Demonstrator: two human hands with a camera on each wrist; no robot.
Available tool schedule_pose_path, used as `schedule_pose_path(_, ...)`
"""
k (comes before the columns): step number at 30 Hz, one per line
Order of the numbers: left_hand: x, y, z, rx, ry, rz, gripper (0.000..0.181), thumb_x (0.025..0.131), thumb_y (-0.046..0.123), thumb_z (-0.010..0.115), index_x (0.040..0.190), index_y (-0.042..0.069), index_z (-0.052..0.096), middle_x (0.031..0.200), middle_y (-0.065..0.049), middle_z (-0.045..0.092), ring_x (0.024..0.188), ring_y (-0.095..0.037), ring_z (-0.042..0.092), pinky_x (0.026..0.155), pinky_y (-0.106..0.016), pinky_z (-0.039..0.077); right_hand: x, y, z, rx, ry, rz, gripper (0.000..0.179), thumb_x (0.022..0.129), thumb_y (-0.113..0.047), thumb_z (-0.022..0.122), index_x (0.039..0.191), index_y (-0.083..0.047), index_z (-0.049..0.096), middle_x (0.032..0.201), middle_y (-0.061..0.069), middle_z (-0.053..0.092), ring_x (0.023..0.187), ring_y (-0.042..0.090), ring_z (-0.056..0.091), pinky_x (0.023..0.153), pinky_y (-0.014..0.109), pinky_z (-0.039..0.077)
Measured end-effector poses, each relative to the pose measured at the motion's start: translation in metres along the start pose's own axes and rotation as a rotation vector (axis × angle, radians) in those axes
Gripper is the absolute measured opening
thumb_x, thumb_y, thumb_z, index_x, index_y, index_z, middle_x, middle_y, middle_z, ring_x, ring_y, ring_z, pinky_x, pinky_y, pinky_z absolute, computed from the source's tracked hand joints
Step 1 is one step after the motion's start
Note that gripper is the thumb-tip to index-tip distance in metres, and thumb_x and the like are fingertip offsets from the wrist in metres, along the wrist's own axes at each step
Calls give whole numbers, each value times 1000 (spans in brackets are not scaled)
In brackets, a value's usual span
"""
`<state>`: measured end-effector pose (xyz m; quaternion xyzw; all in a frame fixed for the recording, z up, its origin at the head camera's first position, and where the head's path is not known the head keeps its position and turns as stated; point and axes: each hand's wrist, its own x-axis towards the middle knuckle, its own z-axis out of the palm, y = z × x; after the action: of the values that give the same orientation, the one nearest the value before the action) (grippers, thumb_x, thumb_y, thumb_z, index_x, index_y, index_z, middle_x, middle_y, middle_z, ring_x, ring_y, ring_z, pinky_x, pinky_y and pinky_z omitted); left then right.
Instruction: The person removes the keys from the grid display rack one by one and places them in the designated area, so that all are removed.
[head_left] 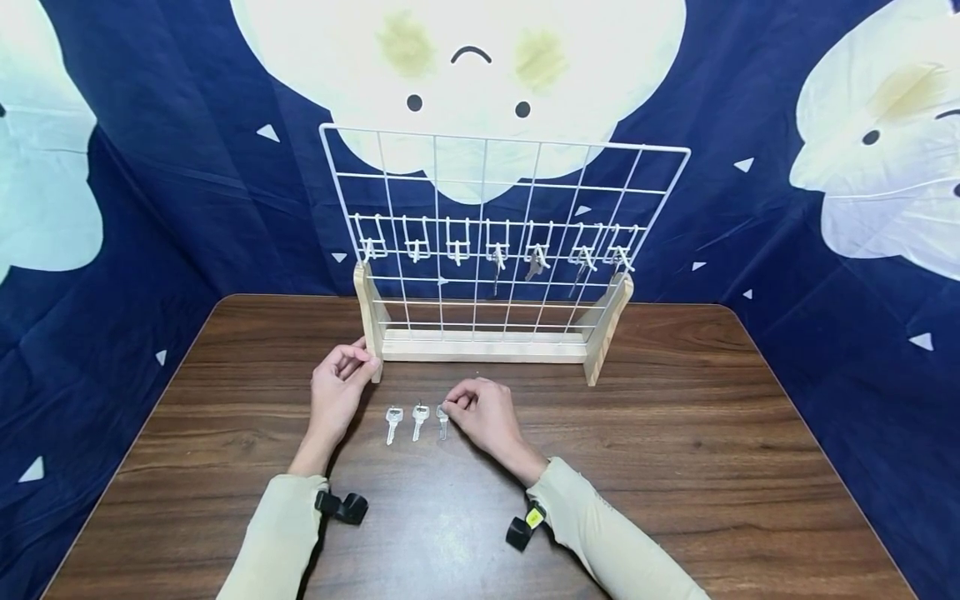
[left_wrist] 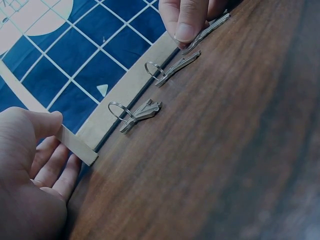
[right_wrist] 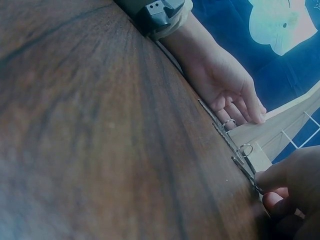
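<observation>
A white wire grid rack (head_left: 480, 327) on a wooden stand (head_left: 483, 347) stands at the back of the table. My left hand (head_left: 335, 396) holds the stand's left wooden upright (head_left: 368, 312) near its foot, thumb in front and fingers behind. Three silver keys lie in a row before the stand: a left key (head_left: 393, 427), a middle key (head_left: 418, 425) and a right key (head_left: 443, 428). Small metal rings stand up from the left and middle keys, as the left wrist view shows. My right hand (head_left: 487, 414) pinches the head end of the right key; its ring is hidden by the fingers.
White hooks (head_left: 458, 250) line the grid in a row. From the hooks on the right side hang several keys, one of them a key (head_left: 535, 267) near the middle right. Blue cloth with white clouds (head_left: 187, 167) surrounds the wooden table (head_left: 675, 467) behind and at both sides.
</observation>
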<state>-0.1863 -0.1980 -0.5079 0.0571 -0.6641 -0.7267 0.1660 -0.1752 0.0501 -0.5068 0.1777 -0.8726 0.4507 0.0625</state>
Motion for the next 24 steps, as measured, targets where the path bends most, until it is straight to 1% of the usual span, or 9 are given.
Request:
schedule_pose_path(8,1,-2,0,7,-1,5,12,100,-14,71,103,-16,59,152,-36,59,114,3,71,104,-15,57,0,-2,-1,3,-15,31,10,88,-6,90,88,-12,82,76,-6,71,61,-5,51,56,14,46)
schedule_pose_path(16,0,-1,0,-2,2,14,10,100,-14,72,98,-9,63,151,-38,59,113,3,71,103,-14,57,-1,-3,-2,24,-27,36,9,87,-5,88,91,-11,83,76,-6,70,61,-4,52,57,15,46)
schedule_pose_path(24,-2,2,0,7,1,4,11,100,-14,71,101,-14,60,150,-36,61,112,3,71,104,-14,57,-1,-4,-3,49,-37,48,10,86,-9,91,90,-13,83,77,-7,70,61,-2,53,55,17,45)
